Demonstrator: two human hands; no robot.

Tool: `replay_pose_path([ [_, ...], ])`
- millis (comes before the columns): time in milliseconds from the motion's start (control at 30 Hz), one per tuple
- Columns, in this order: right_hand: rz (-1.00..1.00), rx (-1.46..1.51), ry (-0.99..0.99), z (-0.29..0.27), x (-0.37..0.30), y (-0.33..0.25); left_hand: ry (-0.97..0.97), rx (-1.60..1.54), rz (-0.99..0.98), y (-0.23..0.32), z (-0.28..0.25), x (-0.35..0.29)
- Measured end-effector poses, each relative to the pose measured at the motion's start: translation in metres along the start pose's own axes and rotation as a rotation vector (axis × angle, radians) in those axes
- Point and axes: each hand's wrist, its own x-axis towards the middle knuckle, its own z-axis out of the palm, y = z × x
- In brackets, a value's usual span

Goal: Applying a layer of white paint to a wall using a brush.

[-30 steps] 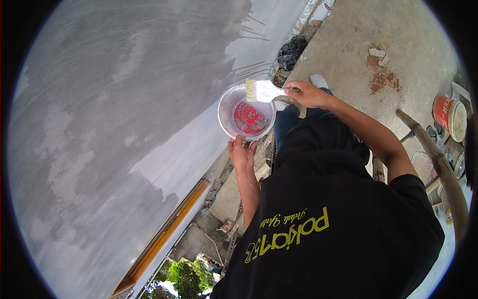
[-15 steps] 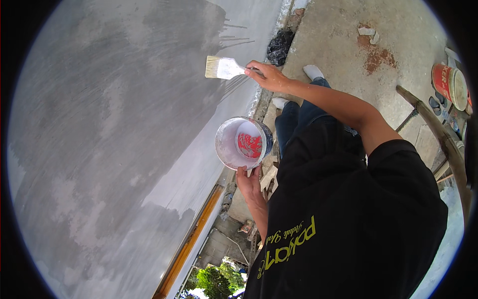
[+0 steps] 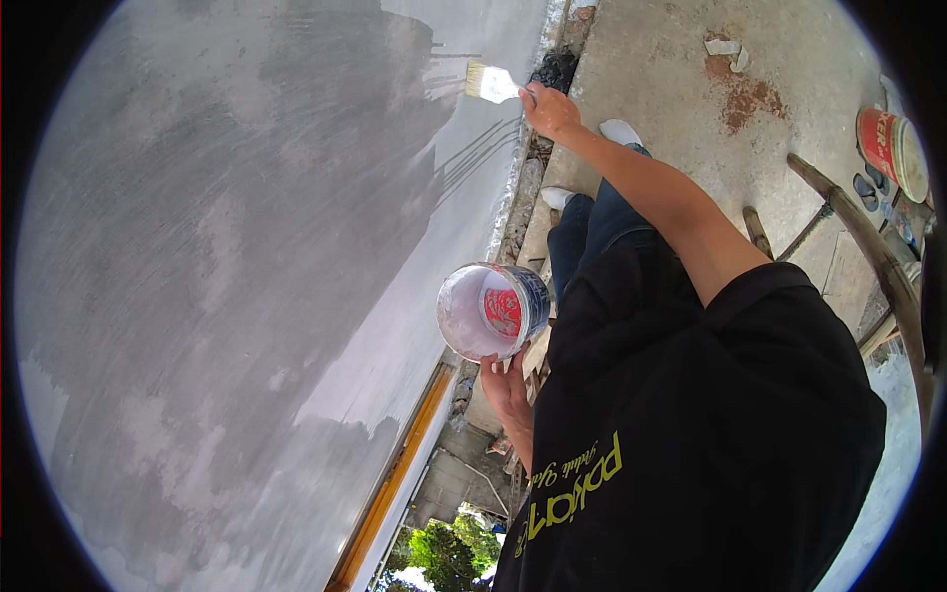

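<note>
My right hand (image 3: 552,111) is closed round the handle of a wide flat paintbrush (image 3: 495,85), its pale bristles pointing left at the wall (image 3: 247,296). Whether the bristles touch the wall, I cannot tell. Below it in the head view, my left hand (image 3: 505,390) grips a small paint bucket (image 3: 462,311) by its lower side. The bucket is tilted so its opening faces the wall; inside are whitish walls and a red-and-white patch at the bottom. Much of the wall is coated dark grey, with lighter patches and thin dark drips beside the brush.
A rough ledge runs along the wall's foot, with a black plastic bag (image 3: 555,71) on it. An orange-yellow wooden strip (image 3: 395,483) edges the wall lower down. At the right are a red-and-cream bucket (image 3: 891,153) and a curved wooden pole (image 3: 868,252). Reddish powder (image 3: 750,104) lies on the concrete.
My right hand has moved the brush up and to the right in the view, uncovering more of the drips. The bucket in my left hand sits slightly lower and farther right.
</note>
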Motion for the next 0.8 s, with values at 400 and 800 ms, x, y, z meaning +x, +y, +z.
replay_pose_path([
  [400,-0.188,0.287,0.035,-0.068,-0.083,-0.084,-0.051,0.016,-0.033,0.012,0.013,0.010],
  [800,-0.113,0.100,0.100,-0.034,0.009,-0.015,-0.005,-0.016,-0.033,0.012,0.019,0.008],
])
